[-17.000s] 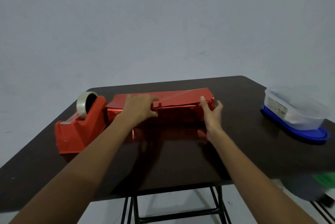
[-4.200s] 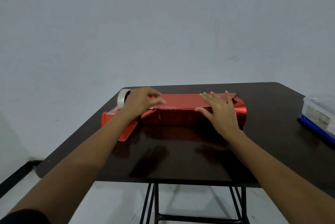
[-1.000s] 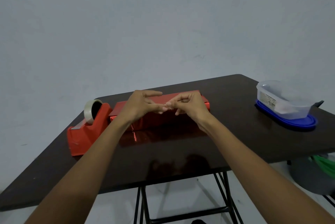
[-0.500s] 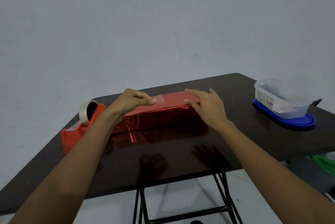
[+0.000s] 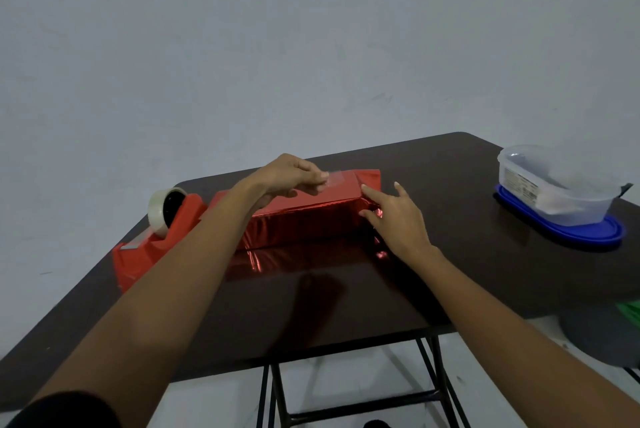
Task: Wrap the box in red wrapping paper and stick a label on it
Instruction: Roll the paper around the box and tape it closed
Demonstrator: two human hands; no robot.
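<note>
pinching clear tape [image 5: 335, 179] in your left hand [image 5: 287, 176], you hold it just above the right end of the crosswise box [image 5: 304, 223], where your straight-fingered right hand [image 5: 398, 220] rests.

Both bare forearms reach forward from the bottom corners of the view, the left one from the lower left with a dark sleeve [image 5: 62, 408] at its upper end, the right one from the lower right. The left hand [image 5: 285, 175] is raised, knuckles up, its thumb and forefinger pinching a small piece of clear tape [image 5: 335, 179] just above the top of the red-wrapped box [image 5: 304, 223]. The right hand [image 5: 394, 216] lies palm down with fingers spread and nearly straight, its forefinger tip on the box's upper right edge and its thumb against the near face.
</note>
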